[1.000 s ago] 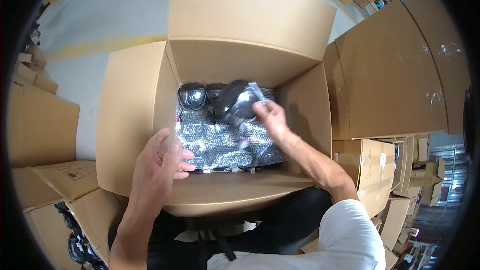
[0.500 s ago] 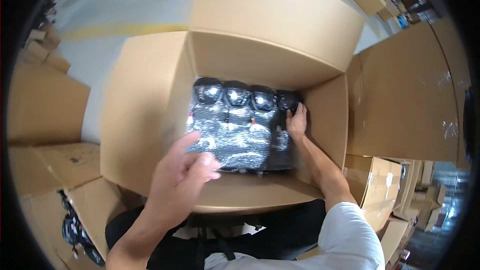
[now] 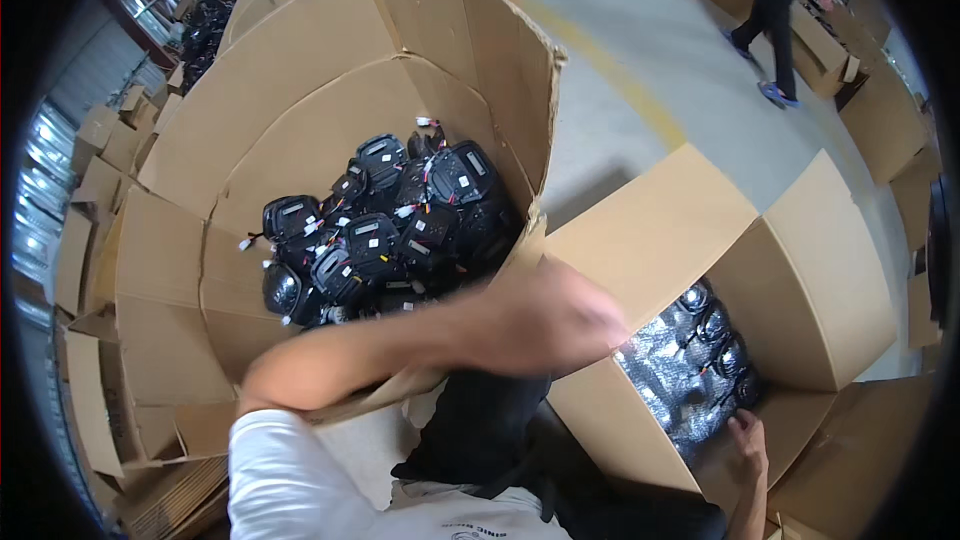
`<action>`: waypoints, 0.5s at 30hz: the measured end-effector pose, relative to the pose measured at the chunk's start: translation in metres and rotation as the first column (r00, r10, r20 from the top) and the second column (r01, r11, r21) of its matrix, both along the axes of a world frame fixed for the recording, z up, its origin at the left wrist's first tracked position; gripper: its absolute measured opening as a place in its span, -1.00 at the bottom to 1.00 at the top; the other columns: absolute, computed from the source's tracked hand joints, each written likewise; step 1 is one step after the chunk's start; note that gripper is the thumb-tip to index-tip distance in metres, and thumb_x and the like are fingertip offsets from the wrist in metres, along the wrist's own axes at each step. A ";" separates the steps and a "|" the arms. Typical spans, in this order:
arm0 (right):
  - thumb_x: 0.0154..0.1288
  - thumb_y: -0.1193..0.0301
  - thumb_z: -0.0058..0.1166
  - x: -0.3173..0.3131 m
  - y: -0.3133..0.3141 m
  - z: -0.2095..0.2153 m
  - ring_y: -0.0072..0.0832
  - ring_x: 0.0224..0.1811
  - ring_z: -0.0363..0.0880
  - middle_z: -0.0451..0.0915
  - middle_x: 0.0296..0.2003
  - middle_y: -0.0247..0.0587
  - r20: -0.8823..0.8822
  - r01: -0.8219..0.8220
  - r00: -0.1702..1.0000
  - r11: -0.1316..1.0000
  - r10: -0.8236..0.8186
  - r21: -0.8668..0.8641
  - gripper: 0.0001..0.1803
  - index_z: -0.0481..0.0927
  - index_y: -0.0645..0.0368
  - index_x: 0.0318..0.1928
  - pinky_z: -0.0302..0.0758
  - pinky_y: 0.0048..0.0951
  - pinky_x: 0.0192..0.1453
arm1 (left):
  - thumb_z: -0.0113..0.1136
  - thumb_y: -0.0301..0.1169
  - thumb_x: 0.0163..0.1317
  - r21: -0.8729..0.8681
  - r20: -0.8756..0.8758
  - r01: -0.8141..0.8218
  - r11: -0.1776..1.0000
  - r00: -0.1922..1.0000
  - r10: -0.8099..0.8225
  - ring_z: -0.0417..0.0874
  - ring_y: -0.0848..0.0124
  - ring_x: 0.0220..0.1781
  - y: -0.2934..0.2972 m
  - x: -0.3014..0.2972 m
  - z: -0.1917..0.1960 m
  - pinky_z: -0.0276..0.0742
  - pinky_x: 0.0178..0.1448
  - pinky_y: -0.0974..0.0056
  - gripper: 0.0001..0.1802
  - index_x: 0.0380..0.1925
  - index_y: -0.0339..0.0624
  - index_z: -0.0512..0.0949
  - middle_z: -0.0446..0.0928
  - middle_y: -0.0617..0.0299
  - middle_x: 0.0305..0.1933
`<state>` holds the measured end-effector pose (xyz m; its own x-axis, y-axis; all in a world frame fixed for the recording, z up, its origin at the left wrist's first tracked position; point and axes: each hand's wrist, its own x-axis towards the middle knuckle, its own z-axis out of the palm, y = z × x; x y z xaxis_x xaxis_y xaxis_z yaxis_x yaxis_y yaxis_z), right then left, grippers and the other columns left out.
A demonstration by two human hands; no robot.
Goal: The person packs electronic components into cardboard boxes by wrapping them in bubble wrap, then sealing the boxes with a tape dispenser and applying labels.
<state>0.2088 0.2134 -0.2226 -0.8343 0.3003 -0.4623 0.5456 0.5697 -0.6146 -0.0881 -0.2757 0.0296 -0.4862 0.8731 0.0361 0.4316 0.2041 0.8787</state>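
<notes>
My left hand (image 3: 572, 318), smeared by motion, is over the rim between two cardboard boxes, its forearm crossing in front of the left one. Its fingers cannot be made out. My right hand (image 3: 750, 445) is inside the smaller carton (image 3: 650, 240) at the right, fingers slightly bent and apart, beside the nearest of a row of glossy black domed units (image 3: 714, 324). Silvery clear bubble wrap (image 3: 655, 370) lies along that row. The big open box (image 3: 300, 120) at the left has a heap of loose black plastic units (image 3: 375, 240) with coloured wires and white connectors.
Beyond the boxes, a person (image 3: 785, 10) in dark trousers stands on the grey floor near a yellow line (image 3: 620, 80). More cardboard boxes (image 3: 880, 130) line the right side, and others are stacked at the far left. Raised flaps (image 3: 830, 270) stand around the smaller carton.
The view has swung left, bringing the big box with loose units into sight. My left hand has moved out of the smaller carton toward the big box; my right hand stays beside the domed units.
</notes>
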 end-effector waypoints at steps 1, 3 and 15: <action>0.32 0.43 0.16 0.018 0.000 0.014 -0.35 -0.11 0.61 0.67 -0.16 0.04 0.051 0.041 0.998 0.998 -0.043 0.043 -0.58 0.56 0.46 0.11 0.51 -0.33 0.05 | 0.26 -0.35 0.30 0.073 -0.179 -0.066 0.995 0.981 0.079 0.69 0.50 -0.35 -0.034 -0.031 -0.013 0.60 -0.23 0.32 -0.79 -0.25 -0.29 0.70 0.71 0.11 -0.37; 0.32 0.40 0.18 0.034 -0.013 0.035 -0.35 -0.11 0.62 0.68 -0.16 0.03 -0.015 0.081 0.997 0.994 -0.081 0.075 -0.55 0.56 0.45 0.12 0.52 -0.32 0.05 | 0.26 -0.32 0.32 -0.024 -0.036 -0.500 0.866 0.866 0.499 0.67 0.51 -0.36 -0.107 -0.101 -0.065 0.60 -0.25 0.37 -0.77 -0.25 -0.29 0.68 0.68 0.21 -0.39; 0.19 0.20 0.31 0.034 -0.064 0.035 -0.22 -0.14 0.74 0.73 -0.17 0.08 0.249 -0.037 0.968 0.963 -0.032 0.266 -0.46 0.63 0.32 0.09 0.62 -0.32 -0.03 | 0.35 0.37 -0.07 -0.412 -0.469 -0.674 0.614 0.734 0.491 0.35 -0.21 0.40 -0.165 -0.299 -0.235 0.31 0.40 -0.12 0.12 0.27 -0.34 0.36 0.30 -0.35 0.38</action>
<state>0.2428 0.1494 -0.1875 -0.7038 0.4393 -0.5582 0.6598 0.6955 -0.2845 -0.3867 -0.4409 -0.2055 -0.9420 0.3195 -0.1031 0.2549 0.8804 0.3999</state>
